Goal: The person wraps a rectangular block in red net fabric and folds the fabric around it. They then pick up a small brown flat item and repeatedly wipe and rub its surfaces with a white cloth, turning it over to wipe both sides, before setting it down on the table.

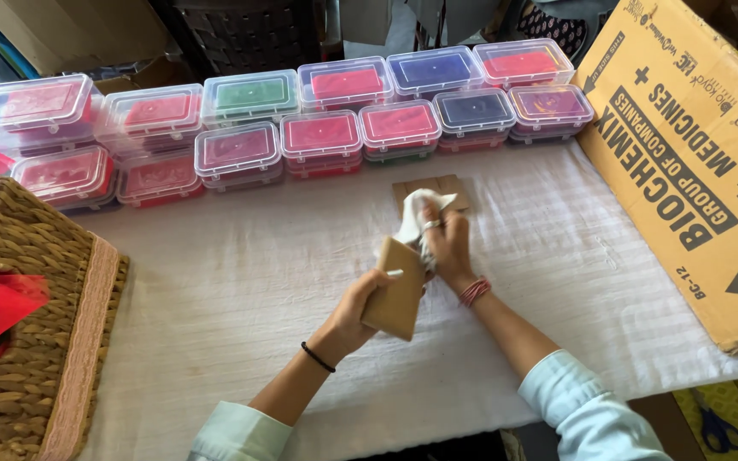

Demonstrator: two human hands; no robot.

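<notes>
The left hand [360,309] grips a brown paper envelope [396,294] above the white tablecloth [232,290], fingers clamped on its lower edge. The right hand [446,248] pinches a white cloth [416,212] at the envelope's open top — partly in, by the look of it, most still outside. More brown envelopes [450,183] lie just behind. How far the cloth reaches inside is hidden.

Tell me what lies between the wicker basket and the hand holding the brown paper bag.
Only bare white cloth lies between the wicker basket and the left hand, as the head view shows.
</notes>
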